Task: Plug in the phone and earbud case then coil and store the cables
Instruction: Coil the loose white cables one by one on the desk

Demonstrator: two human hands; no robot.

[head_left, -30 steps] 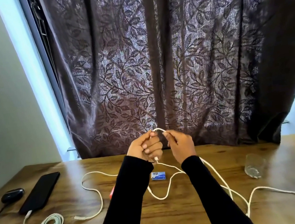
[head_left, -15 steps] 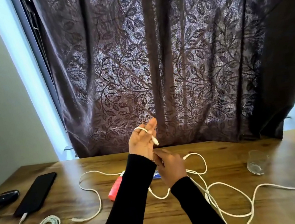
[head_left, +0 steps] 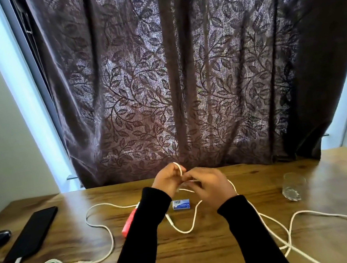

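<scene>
At frame centre, a loop of the white cable [head_left: 179, 169] is pinched by the left hand [head_left: 167, 181] and right hand [head_left: 210, 187], held close together; its slack trails toward the lower right across the tabletop [head_left: 204, 247]. The phone [head_left: 31, 234] lies at left, long axis running lower left to upper right.

Red object [head_left: 129, 223] half behind sleeve [head_left: 148, 219].

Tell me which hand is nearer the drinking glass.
Right. The right hand is raised left of the drinking glass; the left hand is farther left, beyond it.
</scene>
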